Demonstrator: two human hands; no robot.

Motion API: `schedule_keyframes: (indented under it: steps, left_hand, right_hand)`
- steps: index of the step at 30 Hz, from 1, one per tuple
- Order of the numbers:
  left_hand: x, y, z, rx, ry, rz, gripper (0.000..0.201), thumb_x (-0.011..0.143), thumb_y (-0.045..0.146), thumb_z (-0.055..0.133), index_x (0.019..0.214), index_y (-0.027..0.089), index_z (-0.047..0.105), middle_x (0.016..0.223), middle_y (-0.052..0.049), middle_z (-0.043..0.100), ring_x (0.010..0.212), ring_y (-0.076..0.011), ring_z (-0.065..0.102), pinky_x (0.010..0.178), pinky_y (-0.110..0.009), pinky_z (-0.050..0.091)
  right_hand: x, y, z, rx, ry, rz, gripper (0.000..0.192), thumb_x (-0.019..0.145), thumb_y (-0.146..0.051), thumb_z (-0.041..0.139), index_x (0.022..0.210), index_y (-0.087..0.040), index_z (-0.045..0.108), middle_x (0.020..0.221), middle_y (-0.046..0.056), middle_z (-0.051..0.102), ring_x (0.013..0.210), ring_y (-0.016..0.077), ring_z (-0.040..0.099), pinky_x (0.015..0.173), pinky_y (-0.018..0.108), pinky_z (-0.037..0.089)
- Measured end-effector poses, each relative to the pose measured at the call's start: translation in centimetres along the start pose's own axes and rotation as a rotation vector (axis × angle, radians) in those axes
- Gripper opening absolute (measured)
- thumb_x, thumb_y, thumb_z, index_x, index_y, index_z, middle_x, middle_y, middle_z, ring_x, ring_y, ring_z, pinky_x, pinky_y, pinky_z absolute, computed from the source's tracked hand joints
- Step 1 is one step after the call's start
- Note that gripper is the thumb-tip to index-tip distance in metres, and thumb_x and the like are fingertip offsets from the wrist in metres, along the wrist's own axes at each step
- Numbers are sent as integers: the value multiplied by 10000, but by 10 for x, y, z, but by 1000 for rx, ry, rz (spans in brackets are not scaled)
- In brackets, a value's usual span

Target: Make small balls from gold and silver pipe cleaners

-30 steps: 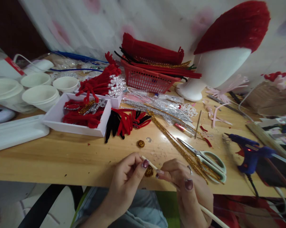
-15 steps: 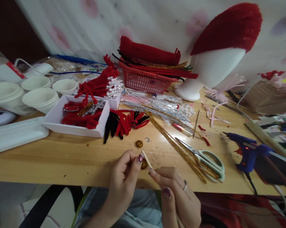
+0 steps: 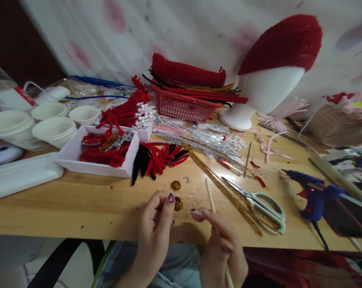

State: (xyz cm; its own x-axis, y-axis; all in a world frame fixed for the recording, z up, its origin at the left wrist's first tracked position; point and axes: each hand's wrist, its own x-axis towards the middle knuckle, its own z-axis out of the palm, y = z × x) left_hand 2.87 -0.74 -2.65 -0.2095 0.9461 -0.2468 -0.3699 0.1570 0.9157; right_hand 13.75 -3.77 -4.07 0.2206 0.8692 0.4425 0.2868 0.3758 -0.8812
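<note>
My left hand (image 3: 155, 230) pinches a small gold glitter coil (image 3: 178, 203) between thumb and fingertips, just above the table's near edge. My right hand (image 3: 220, 248) grips a thin pale wooden stick (image 3: 210, 196) that points up and away from me, its tip clear of the coil. A second gold coil (image 3: 176, 185) lies on the wooden table (image 3: 79, 200) just beyond my left hand. Long gold glitter stems (image 3: 217, 180) run diagonally to the right of the stick.
Mint-handled scissors (image 3: 259, 202) lie right of my hands, a blue glue gun (image 3: 313, 194) further right. A white tray (image 3: 75, 160) of red pieces, white bowls (image 3: 53, 130), a red basket (image 3: 181, 106) and a foam head (image 3: 268, 88) capped in red stand behind.
The stick has come out of the gold coil and swung upright in my right hand. My left hand kept the coil. The view tilted slightly down.
</note>
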Motion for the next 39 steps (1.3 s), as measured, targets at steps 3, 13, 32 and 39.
schedule_keyframes:
  steps: [3, 13, 32, 39]
  left_hand:
    - [-2, 4, -1, 10, -22, 36, 459, 844, 577, 673, 650, 189, 525, 587, 57, 405, 544, -101, 334, 500, -222, 282]
    - [0, 5, -15, 139, -357, 103, 383, 925, 472, 611, 670, 192, 553, 643, 20, 503, 595, -129, 456, 547, -229, 362]
    - [-2, 1, -20, 497, -359, 696, 231, 918, 69, 571, 973, 274, 662, 845, 14, 714, 764, -142, 666, 700, -209, 487]
    - [-2, 1, -19, 490, -279, 697, 210, 920, 71, 571, 930, 262, 657, 821, 22, 707, 737, -129, 656, 683, -189, 486]
  right_hand:
    - [15, 2, -11, -90, -42, -59, 289, 998, -410, 525, 1110, -237, 728, 931, 89, 697, 894, 268, 665, 780, 397, 524]
    - [41, -6, -15, 54, -365, 8, 162, 881, -295, 730, 1040, -290, 761, 862, 31, 670, 806, 200, 649, 696, 294, 529]
    - [34, -9, -17, -1, -151, -77, 165, 875, -118, 660, 899, -263, 734, 817, 5, 610, 751, 165, 588, 652, 266, 476]
    - [31, 7, -27, -42, -160, -58, 223, 895, -255, 708, 1111, -306, 735, 998, 34, 661, 915, 209, 637, 773, 296, 518]
